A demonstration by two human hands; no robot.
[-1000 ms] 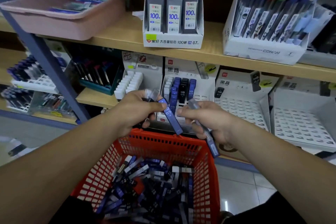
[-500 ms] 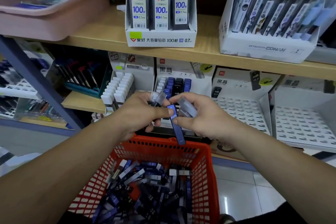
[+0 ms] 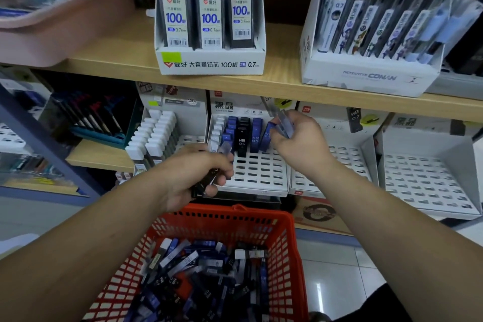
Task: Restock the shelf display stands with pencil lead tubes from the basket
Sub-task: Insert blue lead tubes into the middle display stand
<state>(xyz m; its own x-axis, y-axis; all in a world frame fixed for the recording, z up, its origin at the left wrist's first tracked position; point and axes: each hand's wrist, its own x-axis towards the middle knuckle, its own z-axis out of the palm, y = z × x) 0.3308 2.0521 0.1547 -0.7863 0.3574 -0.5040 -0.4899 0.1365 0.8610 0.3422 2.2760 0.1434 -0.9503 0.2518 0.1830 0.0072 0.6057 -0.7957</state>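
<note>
Basket (image 3: 261, 214) in red plastic sits just below and in front of the slotted display stand (image 3: 257, 172), loaded with a messy heap of pencil lead tubes (image 3: 198, 266), mostly blue, black and white.

Right hand (image 3: 298, 141) is up at the right end of the stand's back row, fingers curled. It's got a couple of clear tubes (image 3: 283, 123) tucked in the grip, poking up past the knuckles, and its fingertips are on a blue tube (image 3: 266, 136) that stands tilted at the end of that row. Can't tell if that one is fully seated in its slot. Right beside it in the same row stand a blue HB 05 tube (image 3: 255, 136) and a black HB 05 tube (image 3: 241, 138), with more blue ones toward the stand's left side.

Left hand (image 3: 193, 175) hangs at the stand's front-left corner, above the basket's far rim. It's curled around a small bunch of tubes (image 3: 206, 183): a dark one sticks out under the fingers and a clear end shows up top.

To the stand's right is a 2nd white slotted stand (image 3: 347, 162). Above the stand runs the wooden shelf (image 3: 274, 86), carrying a box of 100-count 0.7 leads (image 3: 209, 64).
</note>
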